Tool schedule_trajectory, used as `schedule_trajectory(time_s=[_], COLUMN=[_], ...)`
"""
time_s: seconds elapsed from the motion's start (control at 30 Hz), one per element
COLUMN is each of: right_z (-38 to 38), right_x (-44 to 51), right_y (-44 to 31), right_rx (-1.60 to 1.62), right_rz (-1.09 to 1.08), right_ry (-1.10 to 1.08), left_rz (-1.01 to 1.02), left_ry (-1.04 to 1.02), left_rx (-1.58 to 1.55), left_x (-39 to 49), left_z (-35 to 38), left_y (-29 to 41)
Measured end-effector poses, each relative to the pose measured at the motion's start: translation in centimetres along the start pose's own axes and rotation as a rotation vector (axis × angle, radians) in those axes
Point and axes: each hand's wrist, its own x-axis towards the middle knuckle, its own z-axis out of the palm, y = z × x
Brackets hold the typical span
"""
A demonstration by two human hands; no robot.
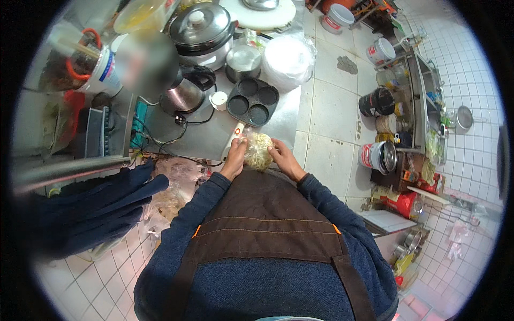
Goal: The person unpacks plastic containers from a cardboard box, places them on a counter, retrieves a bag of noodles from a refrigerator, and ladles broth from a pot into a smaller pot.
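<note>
Between my two hands is a clear plastic bag of pale bean sprouts (259, 152), just in front of my brown apron (269, 208). My left hand (236, 156) grips the bag's left side, and my right hand (284, 155) grips its right side. Beyond the bag lies a dark egg pan (253, 90) with several round wells. Its cream handle (239, 129) points toward me and passes beside my left hand. A small white cup (219, 99) stands left of the pan. All of these are over or on a steel worktable (281, 120).
An electric kettle (182, 94) with loose cables stands left of the pan. Behind are a lidded cooker (200, 32), a steel pot (243, 60) and plastic-wrapped white plates or bowls (287, 60). Dark cloth (108, 204) hangs at left. Buckets (371, 156) and a steel sink (421, 92) line the right.
</note>
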Motion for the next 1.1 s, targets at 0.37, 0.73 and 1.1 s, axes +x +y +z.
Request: schedule_trajectory(time_s=[0.37,0.73,1.1], right_z=[-7.6,-24.1,-45.5], right_x=[3.0,3.1,6.8], right_y=[2.5,-3.6,-7.8], right_rx=[-0.022,-0.668,-0.648], right_rz=[0.041,-0.668,-0.651], right_ry=[0.137,0.363,0.061], left_rz=[-0.218,-0.244,-0.040], left_ry=[-0.155,-0.089,-0.149], left_rx=[-0.036,-0.273,0.011], left_x=[3.2,8.5,17.0], left_z=[6.2,23.2,41.8], left_y=[-1.6,-6.2,-7.9])
